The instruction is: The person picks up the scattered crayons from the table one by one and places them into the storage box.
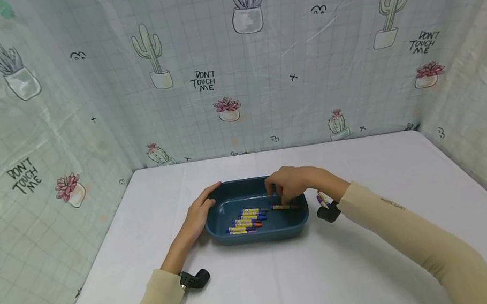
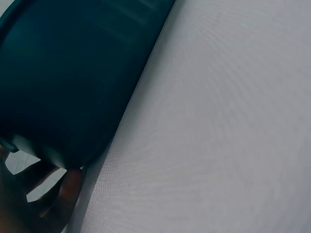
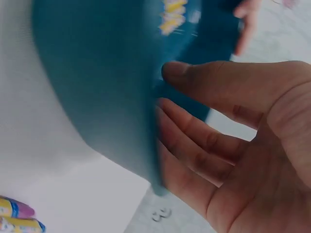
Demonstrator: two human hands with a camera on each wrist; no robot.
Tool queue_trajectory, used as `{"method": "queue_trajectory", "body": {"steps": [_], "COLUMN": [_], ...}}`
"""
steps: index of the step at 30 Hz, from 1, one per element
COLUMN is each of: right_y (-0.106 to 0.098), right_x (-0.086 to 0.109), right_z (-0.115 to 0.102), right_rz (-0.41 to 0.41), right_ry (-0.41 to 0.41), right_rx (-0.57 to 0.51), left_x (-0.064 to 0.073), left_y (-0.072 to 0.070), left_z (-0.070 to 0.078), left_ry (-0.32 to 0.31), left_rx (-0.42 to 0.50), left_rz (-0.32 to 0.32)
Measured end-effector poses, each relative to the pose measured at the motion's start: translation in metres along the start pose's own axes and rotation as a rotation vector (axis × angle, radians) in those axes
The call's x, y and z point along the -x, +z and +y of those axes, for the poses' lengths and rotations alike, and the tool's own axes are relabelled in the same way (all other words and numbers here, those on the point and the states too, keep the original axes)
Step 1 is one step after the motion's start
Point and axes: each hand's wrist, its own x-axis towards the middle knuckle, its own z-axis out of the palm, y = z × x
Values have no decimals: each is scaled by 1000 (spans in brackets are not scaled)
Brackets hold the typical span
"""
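Observation:
A dark teal tray [image 1: 258,237] stands on the white table with several crayons [image 1: 246,221] in yellow wrappers lying in its left half. My left hand [image 1: 196,216] grips the tray's left end, thumb over the rim; in the left wrist view its fingers [image 2: 70,187] touch the outer wall. Over the right end reaches my right hand [image 1: 291,181], fingers bent down inside. A single dark-tipped crayon [image 1: 284,207] lies just below its fingertips; contact is unclear. The right wrist view shows the thumb apart from the fingers, whose tips the tray wall [image 3: 107,97] hides.
More crayons [image 1: 322,199] lie on the table right of the tray, partly hidden by the right wrist and its black camera [image 1: 329,212]. A cactus-print curtain [image 1: 227,57] stands behind and at both sides of the white table [image 1: 248,292].

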Motion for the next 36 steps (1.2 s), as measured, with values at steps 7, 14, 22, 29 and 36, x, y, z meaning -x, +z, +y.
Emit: {"method": "queue_trajectory", "body": {"steps": [7,14,22,29,36], "right_y": [-17,-14,4,29,40], "right_x": [31,62,85,90,90], "right_z": [8,33,65,94,109], "right_rz": [114,193,302,337,322], "right_ry": [-77,-72,-10,71,115], "right_rx": [-56,-226,-338,-420,-449], "left_x": [0,1,2,2,2], "left_y": [-1,0,0,0,2], "left_z": [-1,0,1,0,2], "left_ry": [9,7,6,15,5], "left_rx": [-8,-4,-15,-18,-16], "left_rz": [-1,0,3,1,4]}}
